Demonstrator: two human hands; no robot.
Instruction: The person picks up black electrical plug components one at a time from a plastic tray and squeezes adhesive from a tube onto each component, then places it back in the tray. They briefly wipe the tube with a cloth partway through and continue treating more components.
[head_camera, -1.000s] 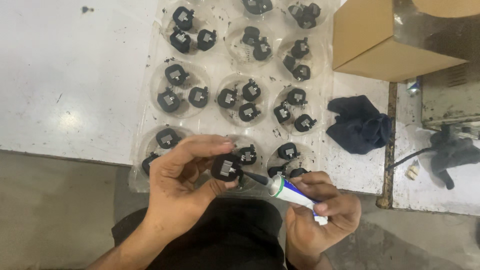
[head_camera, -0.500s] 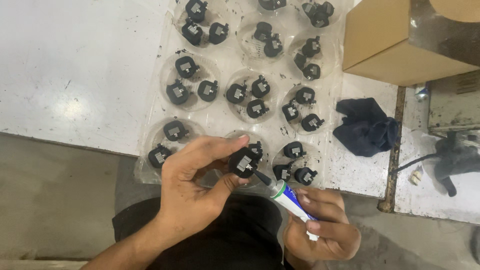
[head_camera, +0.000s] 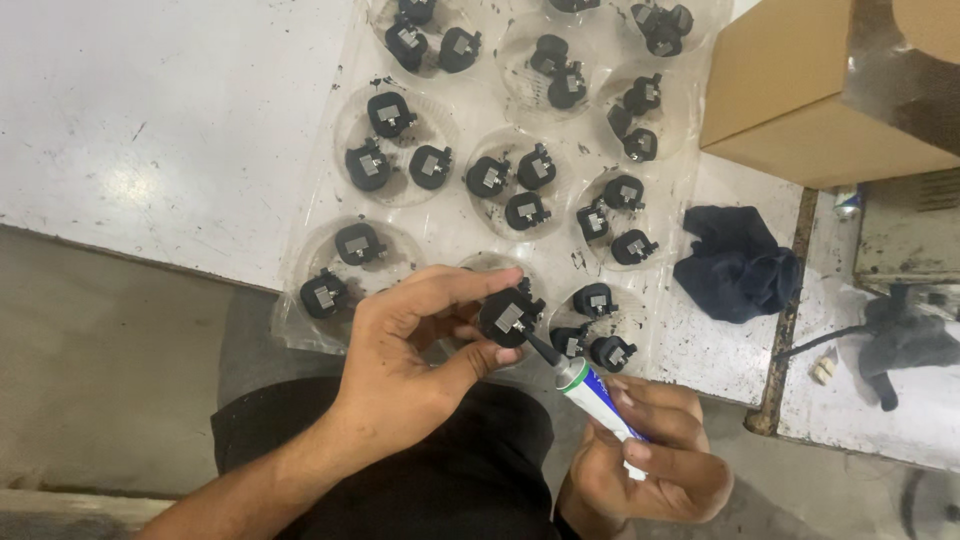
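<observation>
1. Fingers (head_camera: 455, 290) of the left hand (head_camera: 410, 350) are closed around a small round black plastic part with a grey metal insert (head_camera: 510, 317), thumb below and fingertips above, holding it up in front of the person's dark-clothed lap with the insert facing the camera.

2. Left of that hand, the white, scuffed desk (head_camera: 150, 120) ends at an edge, with grey floor (head_camera: 90, 370) below it.

3. On the desk lies a clear plastic blister tray with round pockets (head_camera: 455, 235); each pocket holds two or three more of the same black parts (head_camera: 385, 140). The held part hovers over the tray's near edge, just above a pocket, apart from the ones lying in it.

4. Touching the held part's lower right side is the dark nozzle of a white squeeze tube with green and blue bands (head_camera: 595, 395), which slants down to the right.

5. Fingers (head_camera: 655, 420) of the right hand (head_camera: 650, 460) are wrapped tightly around the tube's lower body, below the desk edge.

6. Right of the tray, a crumpled dark blue cloth (head_camera: 738, 268) rests on the desk, just beside the tray's right rim.

7. Above the cloth stands a brown cardboard box (head_camera: 790, 100), near the tray's upper right corner.

8. Farther right, a rusty metal strip (head_camera: 785, 320) runs down the desk, and beyond it lies a dark grey cloth with a black cable (head_camera: 900, 340).
</observation>
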